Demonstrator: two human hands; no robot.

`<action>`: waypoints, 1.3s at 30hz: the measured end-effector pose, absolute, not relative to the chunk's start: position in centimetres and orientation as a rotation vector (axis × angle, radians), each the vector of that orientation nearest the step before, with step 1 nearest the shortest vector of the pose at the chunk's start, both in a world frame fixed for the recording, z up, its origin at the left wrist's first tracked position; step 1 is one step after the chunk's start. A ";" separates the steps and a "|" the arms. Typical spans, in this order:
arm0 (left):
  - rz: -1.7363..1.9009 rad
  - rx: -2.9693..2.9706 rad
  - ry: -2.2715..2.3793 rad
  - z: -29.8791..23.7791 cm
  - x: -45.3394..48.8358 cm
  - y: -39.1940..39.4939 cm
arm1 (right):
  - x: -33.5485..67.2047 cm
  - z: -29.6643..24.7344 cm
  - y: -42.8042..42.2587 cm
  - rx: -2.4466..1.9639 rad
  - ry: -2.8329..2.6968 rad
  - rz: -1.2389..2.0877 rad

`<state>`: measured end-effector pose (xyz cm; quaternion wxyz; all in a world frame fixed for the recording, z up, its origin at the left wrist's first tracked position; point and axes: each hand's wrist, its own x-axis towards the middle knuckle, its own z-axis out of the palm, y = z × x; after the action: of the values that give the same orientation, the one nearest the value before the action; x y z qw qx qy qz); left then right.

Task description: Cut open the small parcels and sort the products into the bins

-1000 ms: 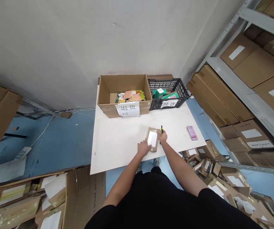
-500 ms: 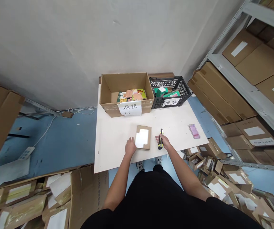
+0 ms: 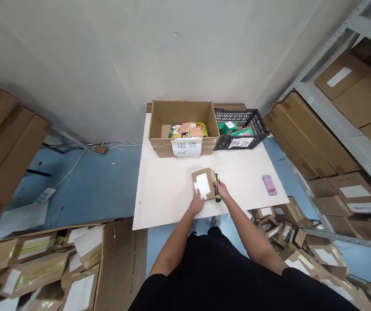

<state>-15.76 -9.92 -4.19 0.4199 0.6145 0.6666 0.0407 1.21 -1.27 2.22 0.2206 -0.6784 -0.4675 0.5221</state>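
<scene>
Clenched on the utility knife (image 3: 217, 195), your right hand (image 3: 222, 190) meets the cardboard parcel (image 3: 204, 185) at 3 o'clock; your left hand (image 3: 196, 203) grasps its 7 o'clock corner. Flaps look uncut.

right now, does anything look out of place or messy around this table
Small parcels lie tumbled in a heap on the floor right of the table, some tipped on edge. On the table, the small box between the left hand and the knife in the right hand sits askew to the table edge.
</scene>
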 end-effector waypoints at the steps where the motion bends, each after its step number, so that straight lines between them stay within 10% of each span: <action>1: 0.091 1.520 1.679 -4.4 -16.4 -10.2 | 0.9 2.6 -1.4 -1.840 -1.346 1.463; 31: -0.201 1.858 1.672 -0.1 -20.3 -5.4 | -5.7 3.9 0.4 -2.142 -2.571 1.061; 39: -0.188 1.895 1.716 0.2 -20.5 -5.5 | 0.4 8.5 -4.3 -2.274 -2.585 1.493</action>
<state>-20.51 -5.54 0.25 0.2851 0.7086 0.6416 -0.0705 0.42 -4.30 8.50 -0.3006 -0.5780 -0.6570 0.3794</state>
